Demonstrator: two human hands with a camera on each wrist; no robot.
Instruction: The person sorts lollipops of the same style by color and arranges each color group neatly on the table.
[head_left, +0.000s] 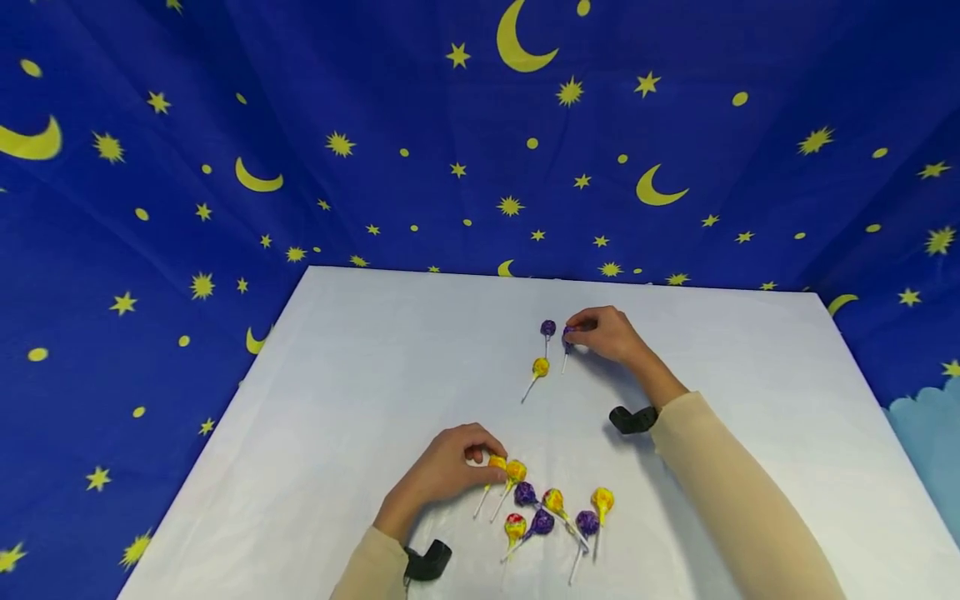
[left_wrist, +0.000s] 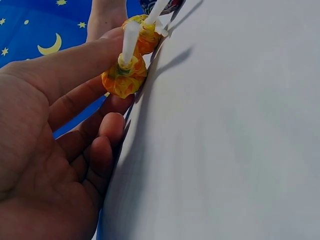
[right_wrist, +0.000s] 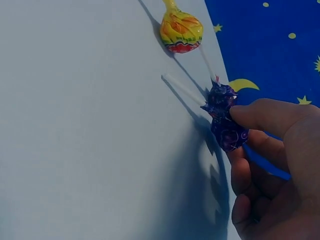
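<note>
Toward the back of the white table, my right hand pinches a purple-wrapped lollipop by its head, between thumb and fingers. Its white stick points toward the front. Just left of it lie another purple lollipop and, nearer me, a yellow one. My left hand is lower down, at the left side of a loose group of lollipops. Its thumb and fingers hold a yellow lollipop by the head. A second yellow lollipop lies right beside that one, close to the thumb.
To the right of my left hand, several purple and yellow lollipops, such as a purple one and a yellow one, lie with some sticks crossing. The white table ends at a blue curtain with yellow moons and stars.
</note>
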